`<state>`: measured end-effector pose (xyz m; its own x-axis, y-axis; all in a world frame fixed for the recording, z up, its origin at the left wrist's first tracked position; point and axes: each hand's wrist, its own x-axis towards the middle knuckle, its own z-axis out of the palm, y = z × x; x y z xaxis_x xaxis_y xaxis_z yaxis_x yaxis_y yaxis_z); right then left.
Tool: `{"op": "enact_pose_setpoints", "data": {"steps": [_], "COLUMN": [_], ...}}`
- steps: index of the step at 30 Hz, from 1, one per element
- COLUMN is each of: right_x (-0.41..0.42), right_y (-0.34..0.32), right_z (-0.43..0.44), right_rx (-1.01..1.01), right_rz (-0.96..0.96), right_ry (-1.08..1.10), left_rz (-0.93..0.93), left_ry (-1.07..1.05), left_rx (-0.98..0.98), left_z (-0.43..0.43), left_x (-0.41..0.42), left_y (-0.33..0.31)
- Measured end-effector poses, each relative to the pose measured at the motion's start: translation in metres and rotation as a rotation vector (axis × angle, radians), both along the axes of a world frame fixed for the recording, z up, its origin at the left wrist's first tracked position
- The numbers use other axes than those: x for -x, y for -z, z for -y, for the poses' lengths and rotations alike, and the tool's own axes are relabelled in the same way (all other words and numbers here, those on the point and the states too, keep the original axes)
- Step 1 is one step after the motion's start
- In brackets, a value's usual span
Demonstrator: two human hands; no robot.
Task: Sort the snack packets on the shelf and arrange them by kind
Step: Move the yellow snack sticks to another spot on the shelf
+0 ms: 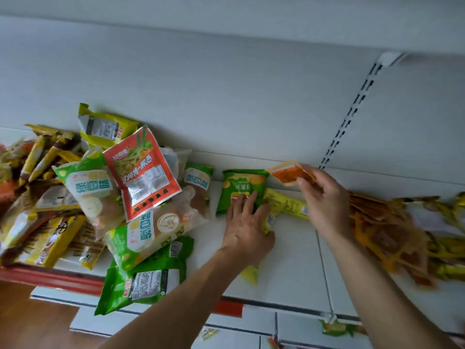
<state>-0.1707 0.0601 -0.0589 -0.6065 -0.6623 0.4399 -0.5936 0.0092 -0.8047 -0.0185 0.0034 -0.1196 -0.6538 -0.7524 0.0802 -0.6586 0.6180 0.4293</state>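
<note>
A mixed heap of snack packets (120, 197) covers the left of the white shelf (289, 263). My left hand (247, 225) lies on a green chip bag (239, 186) and a yellow packet (270, 220) at the shelf's middle, fingers spread on the green bag and thumb round the yellow one. My right hand (324, 200) pinches a small orange packet (289, 173) held up near the back wall. A long yellow packet (286, 202) lies between the hands. Orange and yellow packets (392, 230) are piled at the right.
A red and white noodle packet (143, 172) tops the left heap. A green bag (143, 280) overhangs the shelf's front edge. A slotted upright (349, 114) runs up the back wall. Below, a lower shelf (239, 333) holds a few small packets.
</note>
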Motion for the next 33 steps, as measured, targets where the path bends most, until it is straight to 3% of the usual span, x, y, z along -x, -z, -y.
{"op": "enact_pose_setpoints", "data": {"steps": [3, 6, 7, 10, 11, 14, 17, 20, 23, 27, 33], "right_x": [0.038, 0.073, 0.084, 0.103, 0.105, 0.096, 0.073, 0.053, 0.047, 0.044, 0.042], "right_y": [-0.005, -0.004, 0.001, 0.016, 0.018, 0.012, 0.013, 0.022, 0.031, 0.031, 0.01], "right_z": [-0.05, -0.093, -0.103, -0.118, -0.121, -0.117, -0.094, -0.07, -0.058, -0.054, -0.07], "right_rx": [0.09, 0.071, -0.043, -0.703, -0.786, -0.592, -0.419, -0.622, -0.807, -0.741, -0.53], "right_rz": [0.042, -0.292, -0.363, -0.493, -0.508, -0.469, -0.525, -0.576, -0.623, -0.679, -0.438], "right_ry": [0.141, 0.373, 0.383, 0.285, 0.274, 0.303, 0.191, 0.035, 0.032, 0.061, 0.137], "left_rz": [-0.024, -0.055, -0.068, -0.111, -0.111, -0.109, -0.123, -0.123, -0.12, -0.075, -0.143], "left_ry": [-0.003, -0.028, -0.047, -0.098, -0.107, -0.121, -0.122, -0.087, -0.058, -0.062, 0.105], "left_rx": [-0.003, -0.013, -0.016, -0.027, -0.027, -0.023, -0.028, -0.011, -0.003, 0.136, -0.007], "left_z": [-0.007, -0.017, -0.02, -0.026, -0.027, -0.03, -0.033, -0.035, -0.037, -0.034, -0.041], "left_x": [0.016, 0.037, 0.042, 0.05, 0.052, 0.054, 0.056, 0.054, 0.044, 0.035, 0.033], "left_y": [0.001, -0.001, -0.001, -0.001, -0.001, -0.002, -0.004, -0.009, -0.013, -0.021, -0.018]}}
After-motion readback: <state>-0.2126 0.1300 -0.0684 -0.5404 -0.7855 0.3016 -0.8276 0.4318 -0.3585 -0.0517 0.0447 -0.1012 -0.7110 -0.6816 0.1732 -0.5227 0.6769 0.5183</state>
